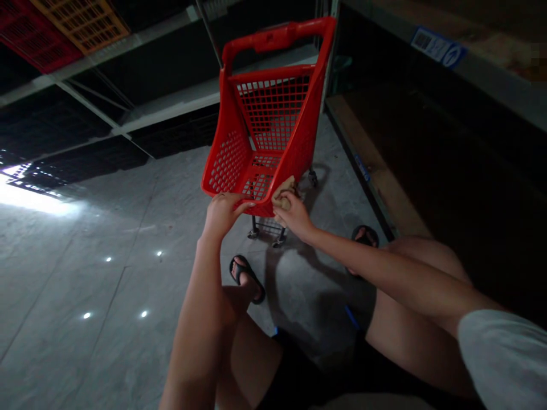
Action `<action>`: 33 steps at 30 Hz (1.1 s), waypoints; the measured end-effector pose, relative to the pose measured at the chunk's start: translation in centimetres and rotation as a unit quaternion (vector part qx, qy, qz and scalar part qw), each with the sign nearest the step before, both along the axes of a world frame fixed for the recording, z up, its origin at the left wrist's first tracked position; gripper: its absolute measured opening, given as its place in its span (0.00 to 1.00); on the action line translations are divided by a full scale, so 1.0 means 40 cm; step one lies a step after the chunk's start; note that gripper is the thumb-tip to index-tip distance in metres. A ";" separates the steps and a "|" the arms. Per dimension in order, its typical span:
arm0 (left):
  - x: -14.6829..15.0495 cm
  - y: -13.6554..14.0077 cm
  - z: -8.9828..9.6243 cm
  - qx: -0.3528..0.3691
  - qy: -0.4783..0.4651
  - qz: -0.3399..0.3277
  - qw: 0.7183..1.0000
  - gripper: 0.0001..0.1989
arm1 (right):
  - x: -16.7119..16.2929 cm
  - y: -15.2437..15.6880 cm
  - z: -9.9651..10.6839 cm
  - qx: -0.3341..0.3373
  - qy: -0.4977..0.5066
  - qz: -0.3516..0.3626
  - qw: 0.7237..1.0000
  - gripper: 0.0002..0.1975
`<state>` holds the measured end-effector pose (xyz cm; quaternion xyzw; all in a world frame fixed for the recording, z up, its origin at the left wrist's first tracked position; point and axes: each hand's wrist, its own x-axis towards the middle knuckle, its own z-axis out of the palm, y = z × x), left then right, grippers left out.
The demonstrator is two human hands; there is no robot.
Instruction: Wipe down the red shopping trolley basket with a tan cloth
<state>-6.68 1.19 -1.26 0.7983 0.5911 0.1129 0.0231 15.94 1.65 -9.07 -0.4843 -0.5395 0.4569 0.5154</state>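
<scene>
A red plastic shopping cart point(276, 125) stands upright on the floor before me, its basket end toward me and its handle at the far side. My left hand point(224, 213) grips the basket's near rim at the left corner, thumb along the front. In my right hand point(294, 213) is a tan cloth point(284, 193), bunched in closed fingers and pressed against the outside of the basket's near right corner. No goods show inside the basket, whose mesh walls and bottom are visible.
Shelving with red point(36, 37) and yellow crates point(88, 23) runs along the back left. A wooden-decked shelf point(363, 142) with blue labels stands close on the right. My sandalled feet point(245, 279) are on the grey concrete floor point(128, 228) near the cart's wheels.
</scene>
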 end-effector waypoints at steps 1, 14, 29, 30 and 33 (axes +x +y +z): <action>0.005 0.001 -0.001 0.001 0.001 0.001 1.000 0.20 | 0.008 0.003 0.017 0.035 -0.007 0.000 0.999 0.08; 0.140 0.004 -0.028 0.065 -0.015 0.002 0.998 0.23 | 0.020 -0.062 -0.100 -0.150 -0.014 -0.027 0.988 0.10; 0.102 0.020 0.013 0.044 0.017 -0.030 0.998 0.18 | 0.179 -0.004 -0.048 0.124 -0.157 -0.082 0.976 0.12; 0.105 0.020 0.008 0.040 0.027 -0.023 0.999 0.18 | 0.178 0.005 -0.069 0.096 -0.166 -0.072 0.979 0.12; 0.126 0.024 -0.001 0.038 0.044 -0.007 0.998 0.20 | 0.173 0.029 -0.095 0.038 -0.174 -0.074 0.981 0.09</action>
